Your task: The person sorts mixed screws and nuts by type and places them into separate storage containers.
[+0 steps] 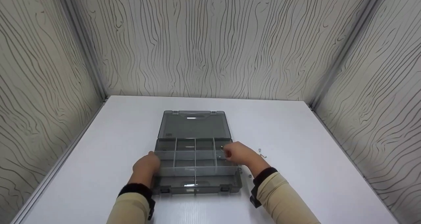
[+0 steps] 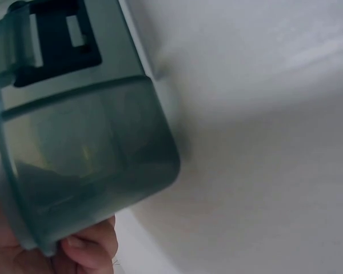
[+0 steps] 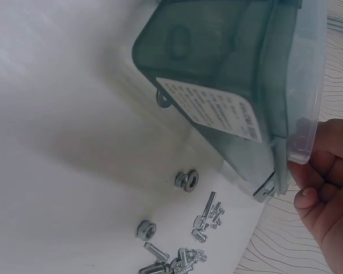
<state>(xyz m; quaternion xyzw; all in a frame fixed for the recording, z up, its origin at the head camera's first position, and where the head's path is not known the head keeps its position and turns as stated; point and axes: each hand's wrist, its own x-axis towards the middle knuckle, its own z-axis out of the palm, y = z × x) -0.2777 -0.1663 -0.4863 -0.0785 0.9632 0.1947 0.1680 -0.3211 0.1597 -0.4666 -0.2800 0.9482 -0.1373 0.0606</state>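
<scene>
A dark translucent organizer box (image 1: 177, 190) lies with its lid (image 1: 195, 128) folded back, away from me. In its rear part sits a clear divided tray (image 1: 184, 170). My left hand (image 1: 147, 163) grips the box's left side; in the left wrist view its curled fingers (image 2: 94, 244) show under the rim. Over the right rear compartments my right hand (image 1: 241, 155) is curled, with a small brass-coloured fastener (image 1: 222, 147) at its fingertips. The right wrist view shows those curled fingers (image 3: 328, 165) beside the tray's clear wall (image 3: 310, 68), part of them behind it.
To the right of the box, small fasteners (image 1: 262, 155) lie on the white table (image 1: 273, 125). The right wrist view shows a nut (image 3: 147, 230), a washer (image 3: 191, 181) by another nut, and a heap of screws (image 3: 186, 260). Wood-patterned panels (image 1: 204, 53) stand around the table.
</scene>
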